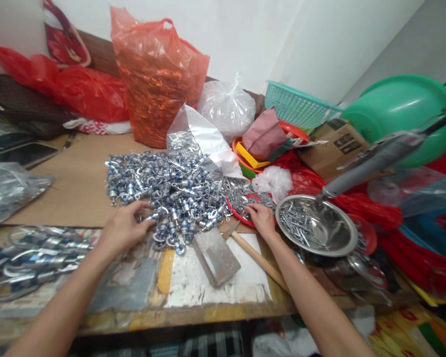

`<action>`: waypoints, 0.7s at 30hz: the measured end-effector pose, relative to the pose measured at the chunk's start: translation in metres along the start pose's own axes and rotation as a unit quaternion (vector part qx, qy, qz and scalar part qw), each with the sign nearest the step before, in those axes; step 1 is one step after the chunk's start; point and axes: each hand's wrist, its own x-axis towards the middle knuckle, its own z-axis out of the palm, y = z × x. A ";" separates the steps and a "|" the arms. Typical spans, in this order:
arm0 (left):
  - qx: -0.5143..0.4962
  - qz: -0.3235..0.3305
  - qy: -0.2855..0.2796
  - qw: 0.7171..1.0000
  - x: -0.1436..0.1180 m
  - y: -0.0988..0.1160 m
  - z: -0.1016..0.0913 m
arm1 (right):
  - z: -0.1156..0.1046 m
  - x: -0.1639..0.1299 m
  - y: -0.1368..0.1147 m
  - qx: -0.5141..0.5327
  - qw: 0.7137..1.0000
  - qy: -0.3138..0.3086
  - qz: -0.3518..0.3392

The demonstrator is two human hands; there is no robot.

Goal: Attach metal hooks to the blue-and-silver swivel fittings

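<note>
My left hand [124, 225] is closed, thumb and fingers around a small blue-and-silver metal fitting [158, 214] with a curved hook end. It is at the near left edge of a large pile of similar fittings [182, 191]. My right hand [263, 219] reaches into a red tray [240, 216] of small silver metal parts [241, 196]. Its fingertips are pinched among the parts, and what they grip is too small to tell. Between my hands a grey metal block [216, 258] lies on a white sheet [182, 280]. A hammer with a wooden handle [260, 260] is beside it.
A steel bowl of nails [301, 225] stands right of my right hand, with a grey-handled tool [375, 161] above its rim. More fittings [40, 258] lie in a row at left. An orange bag [159, 84], clear bag [228, 106] and green basin [397, 111] are behind.
</note>
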 end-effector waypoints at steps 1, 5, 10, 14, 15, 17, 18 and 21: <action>-0.029 -0.016 0.000 0.999 0.001 0.001 0.001 | -0.001 -0.001 0.001 0.008 1.000 0.012 0.008; -0.147 -0.052 -0.001 0.988 -0.003 0.018 0.007 | -0.008 -0.002 0.003 0.037 0.996 0.072 0.037; -0.423 -0.104 -0.100 0.895 -0.031 0.048 0.028 | -0.020 -0.015 -0.016 0.085 0.991 0.102 0.024; -0.391 -0.109 -0.157 0.900 -0.057 0.061 0.055 | -0.028 -0.046 -0.058 0.138 0.988 0.066 -0.003; -0.339 -0.104 -0.153 0.923 -0.061 0.062 0.060 | -0.029 -0.055 -0.069 0.153 0.987 0.052 -0.015; -0.227 -0.086 -0.139 0.960 -0.068 0.064 0.068 | -0.031 -0.067 -0.085 0.179 0.982 0.036 -0.048; -0.181 -0.076 -0.136 0.971 -0.071 0.064 0.070 | -0.032 -0.070 -0.089 0.184 0.981 0.034 -0.056; -0.131 -0.049 -0.168 0.976 -0.075 0.064 0.071 | -0.031 -0.062 -0.079 0.161 0.986 0.048 -0.016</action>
